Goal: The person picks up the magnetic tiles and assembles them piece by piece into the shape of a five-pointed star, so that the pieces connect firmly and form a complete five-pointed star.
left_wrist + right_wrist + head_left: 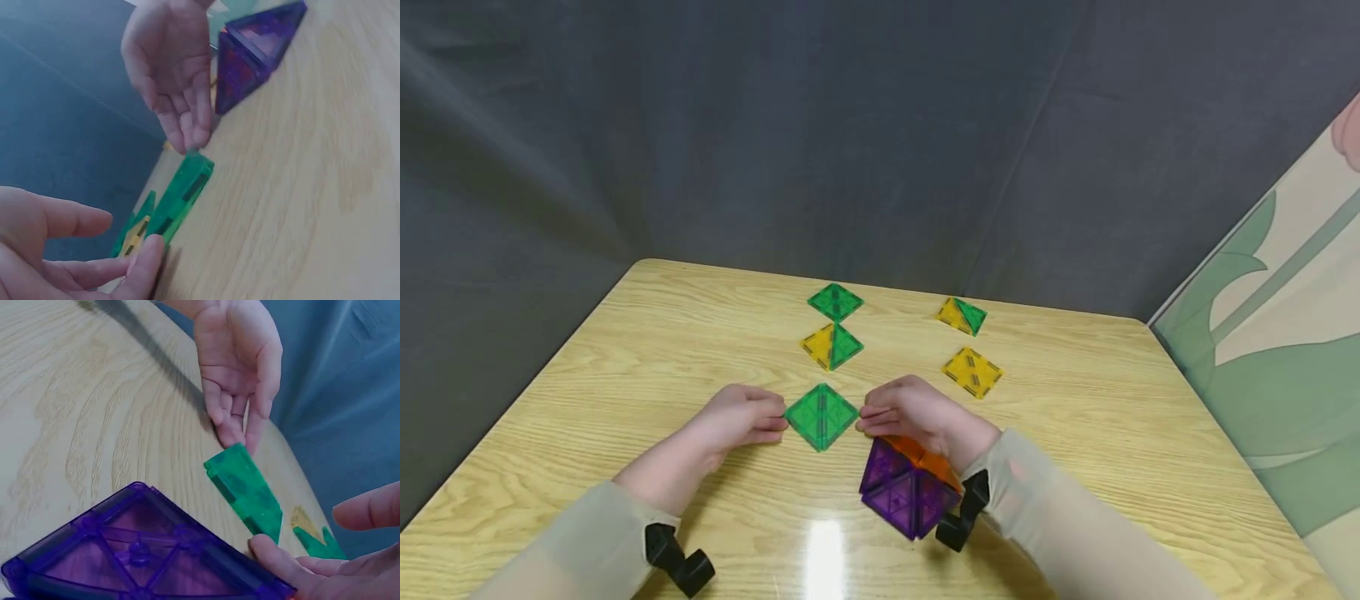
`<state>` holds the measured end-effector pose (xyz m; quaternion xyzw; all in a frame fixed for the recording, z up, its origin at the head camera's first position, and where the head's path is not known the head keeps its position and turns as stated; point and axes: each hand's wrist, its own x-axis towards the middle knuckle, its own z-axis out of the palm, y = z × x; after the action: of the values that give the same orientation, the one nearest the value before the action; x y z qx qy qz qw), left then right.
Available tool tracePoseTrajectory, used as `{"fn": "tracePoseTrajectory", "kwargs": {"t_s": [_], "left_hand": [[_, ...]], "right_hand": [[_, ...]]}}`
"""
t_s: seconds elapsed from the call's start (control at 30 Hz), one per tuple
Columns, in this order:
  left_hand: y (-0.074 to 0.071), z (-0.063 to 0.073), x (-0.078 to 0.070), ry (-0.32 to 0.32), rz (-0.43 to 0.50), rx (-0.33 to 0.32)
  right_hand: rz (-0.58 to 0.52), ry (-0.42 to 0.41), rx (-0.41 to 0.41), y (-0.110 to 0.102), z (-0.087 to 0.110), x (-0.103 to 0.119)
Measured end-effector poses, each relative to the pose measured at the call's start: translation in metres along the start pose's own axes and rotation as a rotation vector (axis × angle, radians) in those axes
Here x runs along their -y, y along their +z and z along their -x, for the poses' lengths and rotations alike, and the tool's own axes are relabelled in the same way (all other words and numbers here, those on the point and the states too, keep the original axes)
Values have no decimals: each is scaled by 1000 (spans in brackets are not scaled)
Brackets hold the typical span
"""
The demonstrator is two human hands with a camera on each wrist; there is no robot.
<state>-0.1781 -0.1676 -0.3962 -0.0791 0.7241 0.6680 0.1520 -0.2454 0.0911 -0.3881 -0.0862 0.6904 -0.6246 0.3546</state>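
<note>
Two green triangular magnetic tiles stand edge to edge as a diamond between my hands. My left hand pinches the left corner with thumb and fingertip, the index finger raised off it in the left wrist view. My right hand holds the right corner at its fingertips. Seen from the wrists, the green tiles look thick and tilt up along their edges, close over the table. Just below my right hand sits a faceted build of purple tiles and orange tiles, partly covered by the hand.
Behind the hands lie a green diamond and a yellow-and-green diamond. Farther right are another yellow-and-green pair and a yellow diamond. The wooden table meets a dark curtain at the back.
</note>
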Motion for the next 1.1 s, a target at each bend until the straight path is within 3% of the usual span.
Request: {"fn": "tracePoseTrajectory", "kwargs": {"t_s": [0.2,0.37,0.5,0.73,1.1], "left_hand": [[4,-5,0,-13,-94,-50],[6,-5,-3,-27,-132,-53],[3,0,-8,-22,-157,-36],[-8,13,-20,-19,-59,61],[-10,12,-15,-41,57,77]], "right_hand": [[-8,41,-46,2,-12,-3],[90,61,-70,4,-19,-2],[161,41,-110,4,-13,5],[94,44,-61,-3,1,11],[71,54,-84,-7,-2,9]]}}
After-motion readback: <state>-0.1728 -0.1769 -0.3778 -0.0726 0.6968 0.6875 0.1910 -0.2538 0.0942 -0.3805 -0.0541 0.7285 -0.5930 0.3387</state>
